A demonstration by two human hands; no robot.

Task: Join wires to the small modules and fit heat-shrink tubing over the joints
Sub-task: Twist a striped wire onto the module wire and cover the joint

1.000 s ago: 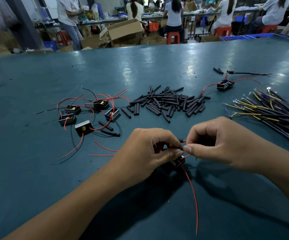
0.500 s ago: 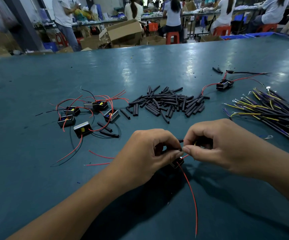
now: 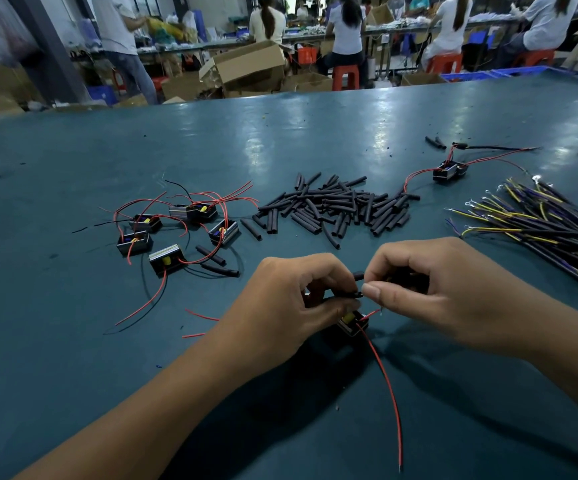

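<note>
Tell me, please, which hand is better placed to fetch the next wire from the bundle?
Probably the right hand: the wire bundle lies on its side, while the left hand steadies the module.

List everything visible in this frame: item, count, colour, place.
table: one, teal, fills foreground
modules: five, black with red wires, left group
tubing pieces: large pile, black, centre
finished module: one, black with red wires, far right
wire bundle: one, yellow, purple, black, right edge
held module: one, black, red wire trailing, under the hands
boxes: several, brown, background
stools: several, red, background
left hand: pinches black tubing
right hand: pinches a wire end
</note>
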